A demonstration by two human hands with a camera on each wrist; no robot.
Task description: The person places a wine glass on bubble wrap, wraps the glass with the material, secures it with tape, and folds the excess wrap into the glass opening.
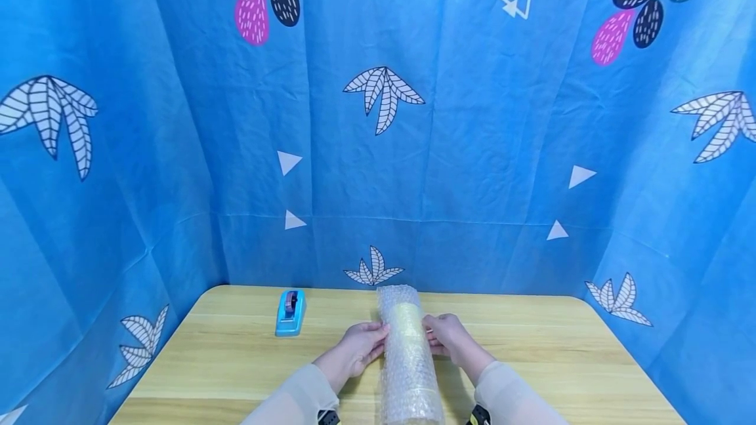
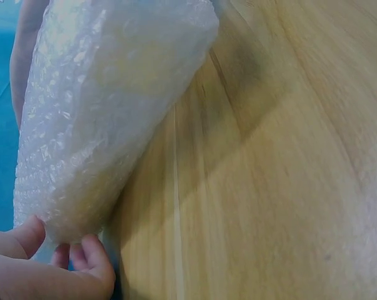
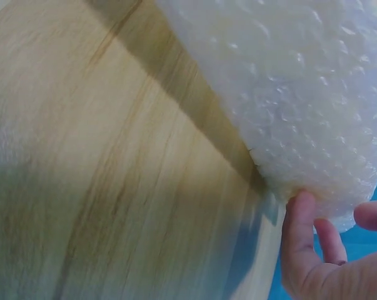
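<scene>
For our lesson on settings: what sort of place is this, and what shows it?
Likely a screened-off work table, perhaps for wrapping: patterned blue cloth hangs behind it and at both sides, with bubble wrap and a tape dispenser in view.

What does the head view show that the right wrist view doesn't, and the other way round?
Only the head view: the blue tape dispenser, the left hand, the pale sleeves and the backdrop's leaf prints.

Only the right wrist view: no extra object, just close detail of individual bubbles and of the fingertips of the right hand against the wrap.

Both: the bubble-wrapped roll, the right hand, the wooden table and some blue backdrop.
</scene>
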